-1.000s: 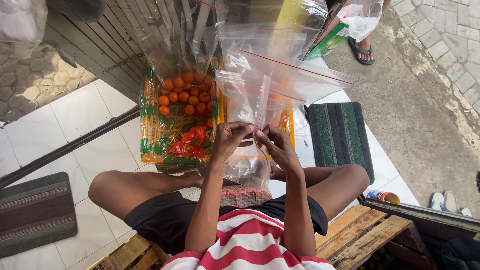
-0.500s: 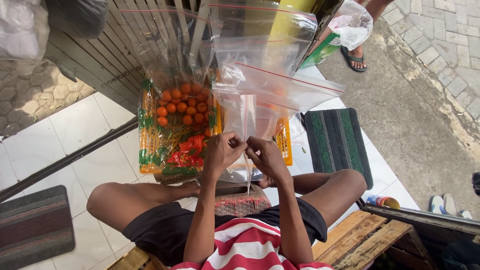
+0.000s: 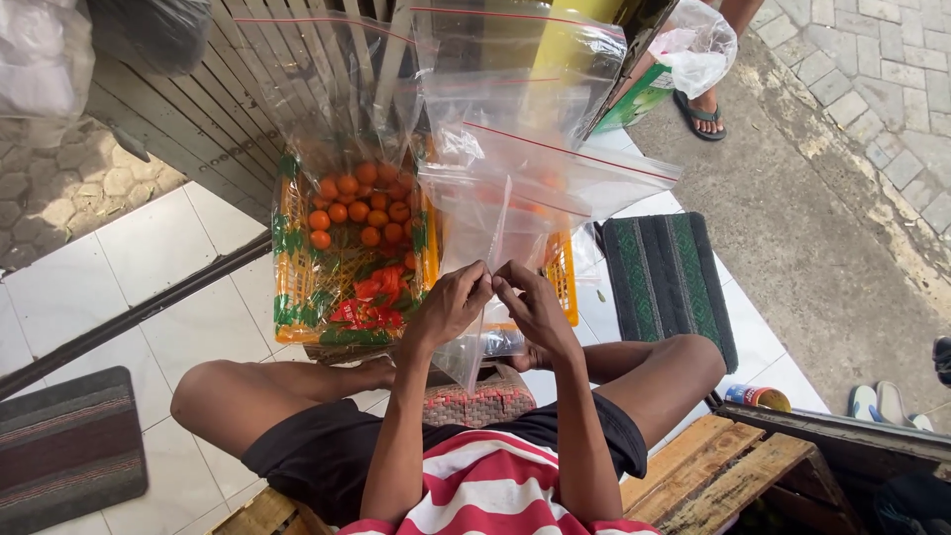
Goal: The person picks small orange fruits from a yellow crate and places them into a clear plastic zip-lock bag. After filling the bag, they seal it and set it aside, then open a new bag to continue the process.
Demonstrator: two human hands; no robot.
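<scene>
Head view: we pinch a clear plastic bag (image 3: 495, 248) btwn both hands. Left hand (image 3: 451, 305) and right hand (image 3: 535, 309) are closed on its lower part, fingertips nearly meeting at centre, w/ the bag rising above the grip and a narrow tail hanging below toward our crossed legs. Behind it sits a yellow crate (image 3: 292, 287) of orange fruit (image 3: 362, 208). Bag contents hard to make out; crate's right half is blurred behind plastic. A green mat (image 3: 669, 277) lies right.

Bright daylight, sharp w/ no blur; glare on clear bags (image 3: 515, 129) far centre, soft shadows, slight wide-angle bend at edges.
</scene>
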